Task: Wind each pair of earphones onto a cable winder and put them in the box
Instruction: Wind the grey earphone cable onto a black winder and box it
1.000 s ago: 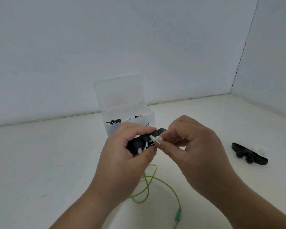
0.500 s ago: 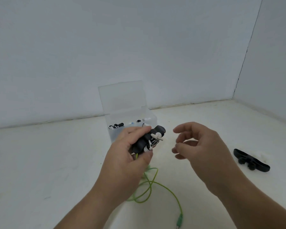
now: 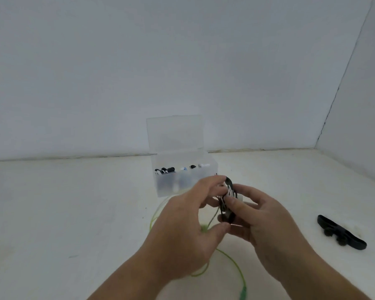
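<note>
A black cable winder [image 3: 228, 204] wrapped with white earphone cable stands on end between both hands, a little in front of the box. My left hand [image 3: 186, 230] holds it from the left, fingers at its top and thumb at its bottom. My right hand [image 3: 262, 221] grips it from the right, thumb pressed on the wound cable. The clear plastic box [image 3: 182, 182] stands behind with its lid up; several wound earphones lie inside. Green earphones [image 3: 227, 256] lie loose on the table under my hands. An empty black winder [image 3: 342, 232] lies at the right.
The white table runs back to a white wall behind the box, and a second wall closes the right side. The green cable's plug [image 3: 243, 292] lies near the bottom edge of the view.
My right hand, which had let go and hung apart half a second ago, has come back onto the winder. The winder has turned from lying sideways to standing on end.
</note>
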Demonstrator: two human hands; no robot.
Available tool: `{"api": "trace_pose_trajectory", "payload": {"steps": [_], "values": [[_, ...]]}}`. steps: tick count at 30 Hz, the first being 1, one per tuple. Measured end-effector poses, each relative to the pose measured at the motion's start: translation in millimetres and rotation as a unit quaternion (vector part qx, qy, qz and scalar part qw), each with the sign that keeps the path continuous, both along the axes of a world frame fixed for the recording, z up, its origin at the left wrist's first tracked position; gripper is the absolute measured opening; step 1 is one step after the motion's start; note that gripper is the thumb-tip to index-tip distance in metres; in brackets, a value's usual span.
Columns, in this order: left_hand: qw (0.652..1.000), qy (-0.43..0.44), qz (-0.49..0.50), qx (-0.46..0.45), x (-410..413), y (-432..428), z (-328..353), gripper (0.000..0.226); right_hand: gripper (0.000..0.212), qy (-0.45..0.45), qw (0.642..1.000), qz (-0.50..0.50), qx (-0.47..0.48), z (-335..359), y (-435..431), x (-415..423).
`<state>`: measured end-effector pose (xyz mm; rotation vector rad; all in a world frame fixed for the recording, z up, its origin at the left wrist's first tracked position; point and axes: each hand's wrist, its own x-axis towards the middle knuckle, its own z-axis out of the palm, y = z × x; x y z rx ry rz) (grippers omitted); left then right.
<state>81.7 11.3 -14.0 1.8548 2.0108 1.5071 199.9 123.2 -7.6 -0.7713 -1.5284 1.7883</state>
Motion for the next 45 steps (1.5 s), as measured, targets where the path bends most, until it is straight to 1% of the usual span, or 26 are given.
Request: {"api": "trace_pose_trajectory", "payload": {"steps": [1,3,6,7,9,11,12,15,17,20,22,24,25,26,27,28,29,30,32,35,39,40,41,42,44,45], "values": [[1.000,0.001,-0.005,0.003,-0.7,-0.9,0.9,0.067,0.039,0.002,1.000,-0.006,-0.005,1.0,1.5,-0.8],[0.999,-0.021,0.012,0.036,-4.9,-2.5,3.5,0.065,0.034,0.008,0.999,-0.033,-0.007,5.6,5.4,-2.7],[0.990,-0.093,0.072,0.073,-22.2,-1.0,4.9,0.050,0.025,0.025,0.996,-0.081,0.005,19.6,15.6,-3.9],[0.988,-0.121,0.075,0.059,-28.6,-0.6,4.5,0.047,0.024,0.024,0.996,-0.088,0.018,25.5,19.0,-4.1],[0.988,-0.143,0.054,-0.006,-36.2,0.3,2.4,0.056,0.023,0.017,0.996,-0.076,0.038,37.1,21.6,-5.2],[0.989,-0.110,0.024,-0.094,-33.6,-0.1,1.3,0.066,0.023,0.001,0.997,-0.053,0.058,44.6,21.2,-7.3],[0.987,-0.084,0.015,-0.134,-30.6,-0.3,0.8,0.066,0.022,-0.010,0.996,-0.046,0.074,47.6,20.8,-8.4],[0.974,0.025,0.037,-0.220,-26.7,0.4,-0.7,0.040,0.022,-0.071,0.988,-0.038,0.131,56.9,25.3,-18.6],[0.967,0.075,0.052,-0.240,-27.3,0.9,-2.6,0.034,0.022,-0.130,0.977,-0.020,0.170,65.6,33.1,-35.0],[0.977,0.058,0.079,-0.191,-31.9,2.5,-6.1,0.027,0.019,-0.202,0.951,0.012,0.234,76.6,51.1,-73.4],[0.985,0.043,0.109,-0.127,-36.0,2.9,-8.7,0.021,0.023,-0.244,0.929,0.021,0.279,81.0,65.0,-104.0],[0.983,0.063,0.151,-0.079,-40.4,3.6,-11.2,0.019,0.032,-0.291,0.898,0.025,0.330,83.0,77.5,-131.4],[0.981,0.072,0.172,-0.058,-42.9,3.9,-12.3,0.017,0.031,-0.330,0.870,0.030,0.365,82.0,81.8,-142.3],[0.977,0.079,0.192,-0.040,-44.6,4.2,-12.8,0.015,0.025,-0.383,0.828,0.037,0.407,80.1,84.1,-149.7],[0.973,0.087,0.211,-0.028,-48.2,4.1,-13.8,0.014,0.025,-0.433,0.783,0.046,0.444,76.3,83.2,-156.8],[0.969,0.091,0.227,-0.023,-50.3,4.0,-14.3,0.012,0.032,-0.471,0.741,0.058,0.474,71.6,83.6,-162.1],[0.966,0.093,0.239,-0.022,-52.4,4.6,-15.0,0.011,0.037,-0.497,0.708,0.068,0.497,67.0,82.9,-164.9],[0.964,0.094,0.246,-0.021,-54.0,5.1,-15.9,0.010,0.039,-0.513,0.685,0.070,0.513,62.2,84.7,-167.8],[0.962,0.089,0.256,-0.013,-55.9,5.7,-16.8,0.011,0.040,-0.523,0.659,0.070,0.535,56.7,86.9,-172.8],[0.960,0.084,0.266,-0.014,-56.7,7.6,-16.7,0.012,0.046,-0.519,0.655,0.108,0.538,59.7,83.7,-178.0],[0.954,0.071,0.290,-0.016,-58.7,7.5,-17.3,0.010,0.045,-0.542,0.601,0.150,0.567,62.7,77.6,-178.2],[0.953,0.064,0.294,-0.022,-58.5,6.9,-17.3,0.010,0.044,-0.546,0.596,0.152,0.569,61.7,76.5,-176.4],[0.953,0.055,0.295,-0.032,-58.3,6.5,-17.2,0.010,0.043,-0.539,0.603,0.138,0.572,61.6,75.6,-172.9],[0.953,0.046,0.297,-0.045,-58.2,6.0,-16.9,0.011,0.042,-0.513,0.633,0.104,0.570,62.3,75.7,-168.5],[0.949,0.025,0.303,-0.084,-60.3,4.4,-16.7,0.016,0.031,-0.406,0.721,0.004,0.561,65.3,71.6,-151.4],[0.947,0.018,0.302,-0.109,-61.5,3.5,-16.1,0.024,0.024,-0.354,0.760,-0.027,0.544,65.9,66.7,-136.7]]}}
